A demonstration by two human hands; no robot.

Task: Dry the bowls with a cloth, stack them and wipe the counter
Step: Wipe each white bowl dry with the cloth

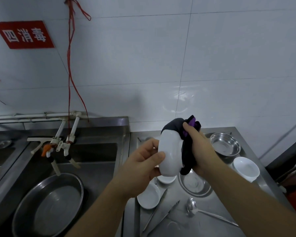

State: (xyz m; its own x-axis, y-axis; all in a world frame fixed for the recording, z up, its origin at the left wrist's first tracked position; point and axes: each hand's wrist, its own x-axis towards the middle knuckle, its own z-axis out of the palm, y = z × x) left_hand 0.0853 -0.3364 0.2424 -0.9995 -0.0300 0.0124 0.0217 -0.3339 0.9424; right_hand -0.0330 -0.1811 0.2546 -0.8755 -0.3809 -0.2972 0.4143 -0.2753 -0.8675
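One white bowl (169, 154) is mid-drying, held on edge above the counter (217, 207): the left hand (143, 165) closed on its rim, the right hand (199, 147) curled around the dark cloth (186, 139) pressed into it. Below, white bowls (245, 168) and steel bowls (225, 144) lie scattered and unstacked, so stacking and wiping seemingly remain. Tongs (161, 211) and a ladle (208, 213) crowd the near counter; the sink (92, 161) drops away left.

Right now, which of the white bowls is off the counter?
The white bowl held on edge between the hands, the dark cloth pressed into it. The other white bowls sit on the steel counter.
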